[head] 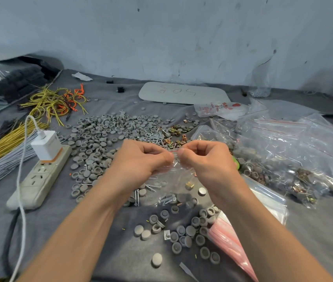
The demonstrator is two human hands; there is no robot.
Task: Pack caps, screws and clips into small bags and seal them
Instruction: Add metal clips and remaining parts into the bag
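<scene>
My left hand (141, 159) and my right hand (204, 159) both pinch the red zip strip at the top of a small clear bag (173, 180) held over the table. Inside the bag hang grey caps, silver screws and a brass clip. A big heap of grey caps (100, 135) lies behind my left hand. Loose screws (151, 137) and brass clips (176, 132) lie just beyond my fingers. More caps (181, 233) are scattered near the front, between my forearms.
A power strip (39, 178) with a white charger (46, 145) lies on the left. Yellow, grey and orange wire bundles (5, 145) lie far left. Filled clear bags (283, 155) are piled on the right. A stack of empty red-striped bags (228, 239) lies under my right forearm.
</scene>
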